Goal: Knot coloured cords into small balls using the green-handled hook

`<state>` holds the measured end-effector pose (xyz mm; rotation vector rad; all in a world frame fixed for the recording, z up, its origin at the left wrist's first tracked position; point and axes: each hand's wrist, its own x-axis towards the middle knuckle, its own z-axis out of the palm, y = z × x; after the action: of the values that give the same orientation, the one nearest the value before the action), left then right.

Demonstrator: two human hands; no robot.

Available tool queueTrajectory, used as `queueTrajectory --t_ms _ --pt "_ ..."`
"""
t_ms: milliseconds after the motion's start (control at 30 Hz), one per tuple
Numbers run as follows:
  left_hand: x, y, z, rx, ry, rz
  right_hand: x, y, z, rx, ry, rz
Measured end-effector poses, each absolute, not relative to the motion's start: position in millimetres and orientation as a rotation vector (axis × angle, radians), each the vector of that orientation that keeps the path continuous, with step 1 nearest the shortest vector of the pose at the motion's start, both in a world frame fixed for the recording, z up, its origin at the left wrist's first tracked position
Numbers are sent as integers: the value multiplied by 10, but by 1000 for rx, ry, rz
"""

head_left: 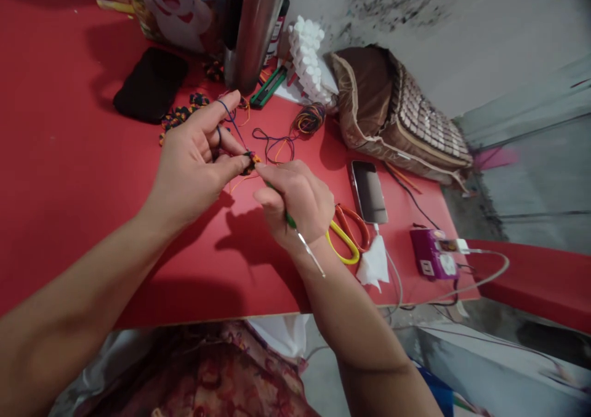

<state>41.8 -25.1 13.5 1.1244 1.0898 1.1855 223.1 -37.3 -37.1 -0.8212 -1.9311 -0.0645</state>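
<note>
My left hand pinches a small dark and orange crochet piece between thumb and finger. Dark blue yarn runs from that piece up around my raised index finger and loops another finger. My right hand is closed around a crochet hook with a green grip. One metal end of the hook points back along my wrist; its other end is hidden at the crochet piece. Loose yarn trails over the red table to a multicoloured yarn ball.
Behind my left hand lie a black pouch-like item and dark-orange crocheted pieces. A metal flask and green cutter stand farther back. To the right are scissors, a phone, a purple power socket and a brown bag.
</note>
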Motion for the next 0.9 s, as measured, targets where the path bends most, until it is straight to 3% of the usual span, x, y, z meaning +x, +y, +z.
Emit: queueTrajectory --t_ms 433,767,900 --pt "394 -285 107 1474 1139 1091 2156 -511 -58 -1162 -1603 134" --pt "371 -304 158 1699 1029 1000 2168 -380 7 -1085 -1325 693" --pt "374 -252 71 1622 1001 1065 2167 -353 -13 -1054 -1284 700"
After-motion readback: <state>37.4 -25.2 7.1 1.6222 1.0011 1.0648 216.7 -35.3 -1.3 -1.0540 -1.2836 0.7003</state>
